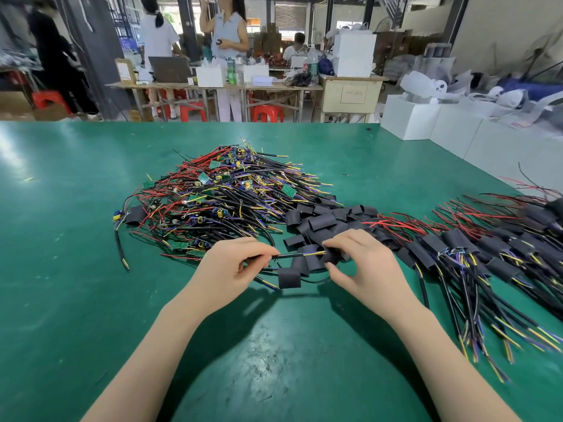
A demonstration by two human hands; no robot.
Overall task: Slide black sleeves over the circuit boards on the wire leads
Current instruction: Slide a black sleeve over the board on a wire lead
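Note:
My left hand (pixel 234 266) pinches a black wire lead (pixel 297 255) whose stripped yellow and blue tips point right. My right hand (pixel 359 263) pinches a black sleeve (pixel 333 257) at those tips, fingers curled round it. Just below the lead lies a loose black sleeve (pixel 289 278) on the green table (pixel 76 239). Behind the hands sits a heap of loose black sleeves (pixel 323 222). Farther back and left is a big tangle of bare wire leads with small green circuit boards (pixel 231 193). To the right lies a row of sleeved leads (pixel 475 251).
One stray sleeved lead (pixel 134 215) lies at the left edge of the tangle. White boxes (pixel 441 129) stand along the table's far right edge. Several people, work tables and red stools (pixel 195 111) are in the workshop beyond the table.

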